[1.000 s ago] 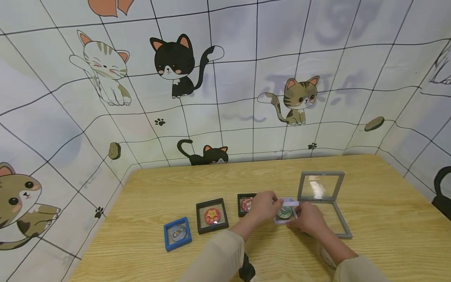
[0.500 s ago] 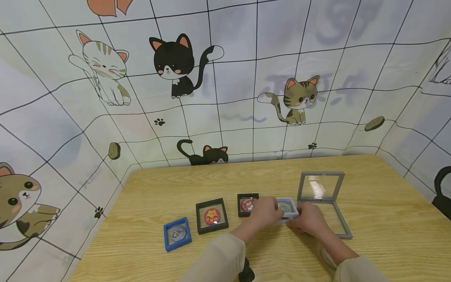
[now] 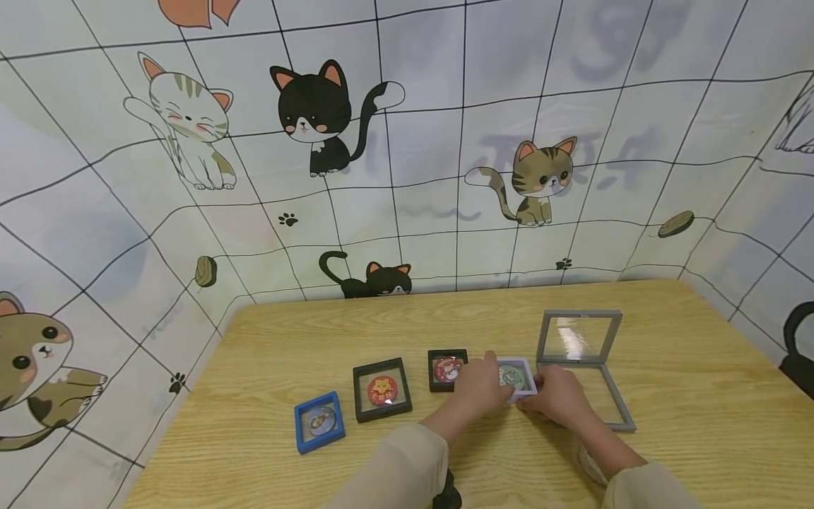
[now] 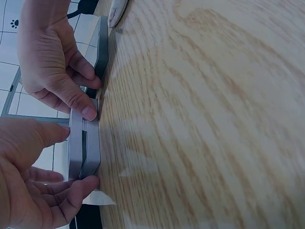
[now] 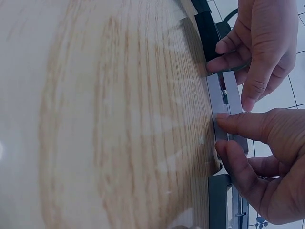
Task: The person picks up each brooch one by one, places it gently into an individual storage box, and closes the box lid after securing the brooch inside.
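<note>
A small lavender display frame (image 3: 516,377) with a round green badge (image 3: 511,377) inside lies on the table. Its two halves are nearly together; a thin gap between them shows in the left wrist view. My left hand (image 3: 478,385) grips the frame's left side, its thumb (image 4: 58,132) on the upper half and fingertips at the lower half's end. At the near right corner my right hand (image 3: 561,396) holds the frame, its thumb (image 5: 233,122) against the front edge. Just left of it lies a small black frame (image 3: 437,386) with a red badge, partly behind my left hand.
To the right, a grey frame (image 3: 609,338) stands open with its lid up. Further left on the wooden table (image 3: 305,332) lie a larger black frame (image 3: 384,416) with a red badge and a blue frame (image 3: 320,445). A cat-print cloth (image 3: 432,233) hangs behind.
The lavender frame's raised lid has come down over the green badge. My left hand has lowered with it and shifted slightly. My right hand has stayed at the corner.
</note>
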Demonstrator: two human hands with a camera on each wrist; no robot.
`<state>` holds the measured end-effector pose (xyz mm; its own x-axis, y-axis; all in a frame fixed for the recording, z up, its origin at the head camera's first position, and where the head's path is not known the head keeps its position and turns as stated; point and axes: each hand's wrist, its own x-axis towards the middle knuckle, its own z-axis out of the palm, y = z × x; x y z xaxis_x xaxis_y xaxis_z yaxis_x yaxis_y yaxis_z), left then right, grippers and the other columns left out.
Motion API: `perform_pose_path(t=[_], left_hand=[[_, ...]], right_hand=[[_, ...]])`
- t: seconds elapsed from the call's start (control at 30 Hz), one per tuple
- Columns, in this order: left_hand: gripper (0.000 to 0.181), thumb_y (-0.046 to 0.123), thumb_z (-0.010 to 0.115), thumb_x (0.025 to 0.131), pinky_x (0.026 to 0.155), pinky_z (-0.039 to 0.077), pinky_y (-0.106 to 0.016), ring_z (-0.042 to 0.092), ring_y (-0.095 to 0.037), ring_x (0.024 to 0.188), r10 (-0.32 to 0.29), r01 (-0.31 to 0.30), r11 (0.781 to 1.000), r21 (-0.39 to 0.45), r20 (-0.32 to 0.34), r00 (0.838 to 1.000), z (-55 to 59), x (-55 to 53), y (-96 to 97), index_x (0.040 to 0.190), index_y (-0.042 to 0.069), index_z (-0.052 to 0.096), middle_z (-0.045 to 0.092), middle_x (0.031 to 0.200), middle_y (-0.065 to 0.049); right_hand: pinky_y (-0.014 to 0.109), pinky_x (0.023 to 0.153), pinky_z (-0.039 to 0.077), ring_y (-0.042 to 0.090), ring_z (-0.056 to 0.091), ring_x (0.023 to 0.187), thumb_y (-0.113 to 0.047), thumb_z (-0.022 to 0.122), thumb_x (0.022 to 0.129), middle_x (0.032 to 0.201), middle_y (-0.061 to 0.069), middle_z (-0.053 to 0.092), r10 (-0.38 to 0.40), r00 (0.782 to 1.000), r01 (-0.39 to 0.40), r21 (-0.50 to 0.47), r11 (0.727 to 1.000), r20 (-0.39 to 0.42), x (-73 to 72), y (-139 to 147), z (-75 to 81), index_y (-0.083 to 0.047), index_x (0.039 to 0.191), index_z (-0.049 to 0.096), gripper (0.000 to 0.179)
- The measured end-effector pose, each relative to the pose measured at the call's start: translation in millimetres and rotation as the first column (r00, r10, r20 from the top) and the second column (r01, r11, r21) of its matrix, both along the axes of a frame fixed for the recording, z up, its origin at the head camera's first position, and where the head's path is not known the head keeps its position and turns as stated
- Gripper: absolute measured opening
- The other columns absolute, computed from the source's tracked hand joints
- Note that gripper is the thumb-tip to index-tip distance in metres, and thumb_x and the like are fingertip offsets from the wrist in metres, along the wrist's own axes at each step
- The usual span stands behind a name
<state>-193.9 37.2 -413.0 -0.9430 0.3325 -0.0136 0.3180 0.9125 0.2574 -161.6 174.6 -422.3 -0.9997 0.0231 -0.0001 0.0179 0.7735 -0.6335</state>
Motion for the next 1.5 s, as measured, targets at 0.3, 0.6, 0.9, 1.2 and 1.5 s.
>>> perform_pose_path(t=[0.3, 0.6, 0.9, 1.2, 1.5], left_hand=[[0.041, 0.048, 0.068, 0.074, 0.041, 0.037, -0.023, 0.045, -0.008, 0.051, 0.043, -0.042, 0.999, -0.023, 0.038, 0.998, -2.3, -3.3, 4.6, 0.083, 0.009, 0.061, 0.052, 0.062, 0.003], [0.039, 0.048, 0.067, 0.075, 0.045, 0.039, -0.024, 0.048, -0.009, 0.056, 0.039, -0.037, 0.997, -0.074, 0.029, 0.999, -3.5, -2.1, 8.7, 0.084, 0.010, 0.061, 0.053, 0.064, 0.002], [0.036, 0.045, 0.068, 0.075, 0.047, 0.042, -0.025, 0.052, -0.009, 0.060, 0.043, -0.042, 0.996, -0.081, 0.013, 0.999, -4.0, 1.3, 11.1, 0.083, 0.010, 0.060, 0.054, 0.068, 0.001], [0.035, 0.044, 0.068, 0.076, 0.047, 0.041, -0.025, 0.050, -0.009, 0.059, 0.047, -0.046, 0.997, -0.063, 0.015, 0.999, -2.8, 1.8, 10.7, 0.078, 0.010, 0.060, 0.053, 0.066, 0.002], [0.037, 0.045, 0.066, 0.077, 0.048, 0.042, -0.025, 0.051, -0.010, 0.060, 0.049, -0.047, 0.996, -0.070, 0.023, 0.999, -3.4, 3.3, 9.7, 0.080, 0.009, 0.060, 0.053, 0.067, 0.001]], right_hand=[[0.026, 0.043, 0.040, 0.011, 0.050, 0.042, -0.011, 0.080, 0.060, 0.051, 0.000, 0.055, -0.012, 1.000, 0.012, 0.001, 1.000, 0.018, -1.2, -2, -1.3, 0.001, 0.068, 0.062, 0.024], [0.027, 0.043, 0.040, 0.011, 0.049, 0.042, -0.011, 0.080, 0.060, 0.052, 0.000, 0.055, -0.002, 1.000, 0.002, 0.016, 1.000, 0.012, -1.1, -1, 0.0, 0.002, 0.069, 0.063, 0.024], [0.026, 0.042, 0.042, 0.012, 0.052, 0.041, -0.007, 0.078, 0.061, 0.052, 0.000, 0.057, -0.008, 0.999, 0.008, -0.017, 1.000, 0.037, -0.9, -2, -1.2, 0.002, 0.070, 0.064, 0.019], [0.026, 0.042, 0.042, 0.012, 0.052, 0.041, -0.007, 0.077, 0.062, 0.051, 0.001, 0.056, -0.011, 0.999, 0.012, -0.026, 1.000, 0.044, -0.9, -2, -1.6, 0.002, 0.069, 0.064, 0.017], [0.026, 0.042, 0.044, 0.012, 0.052, 0.042, -0.004, 0.075, 0.064, 0.052, 0.001, 0.057, -0.008, 0.999, 0.011, -0.060, 0.998, 0.052, 0.4, -2, -1.6, 0.003, 0.072, 0.064, 0.016]])
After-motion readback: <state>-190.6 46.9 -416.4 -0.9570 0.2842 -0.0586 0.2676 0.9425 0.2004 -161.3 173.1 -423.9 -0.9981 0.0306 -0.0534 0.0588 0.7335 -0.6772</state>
